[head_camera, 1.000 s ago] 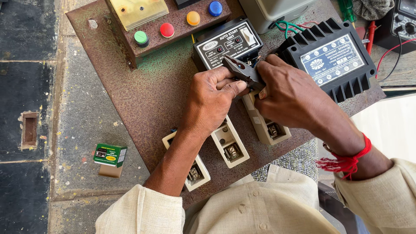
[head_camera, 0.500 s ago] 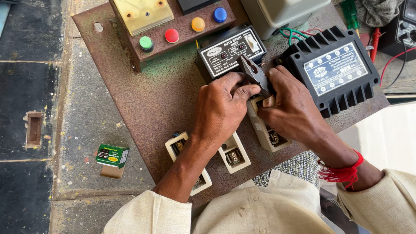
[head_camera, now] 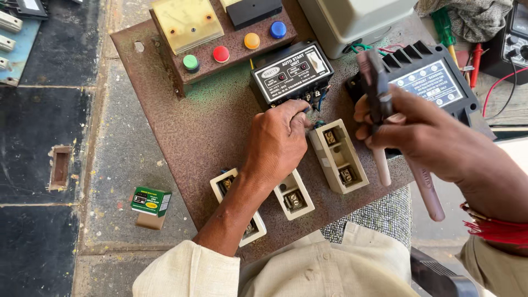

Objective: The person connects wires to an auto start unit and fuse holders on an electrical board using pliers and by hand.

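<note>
My left hand (head_camera: pixel 278 140) rests on the rusty metal plate (head_camera: pixel 187 121), its fingertips pinched at the thin wires (head_camera: pixel 318 124) below the black rectangular unit (head_camera: pixel 291 71). My right hand (head_camera: pixel 423 135) is raised to the right of it and grips pliers (head_camera: pixel 379 93) with pale pink handles; the dark jaws point up, clear of the wiring. A cream fuse holder (head_camera: pixel 336 155) lies between the two hands. Two more cream fuse holders (head_camera: pixel 294 195) sit beside and partly under my left forearm.
A brown panel with green (head_camera: pixel 191 62), red, yellow and blue push buttons stands at the plate's far edge. A black finned box (head_camera: pixel 434 82) lies behind my right hand. A small green carton (head_camera: pixel 150 201) sits on the stone floor. Screwdrivers and a meter (head_camera: pixel 514 38) are at top right.
My right hand has lifted the pliers away from the black unit's terminals, up and to the right. My left hand has stayed at the wires.
</note>
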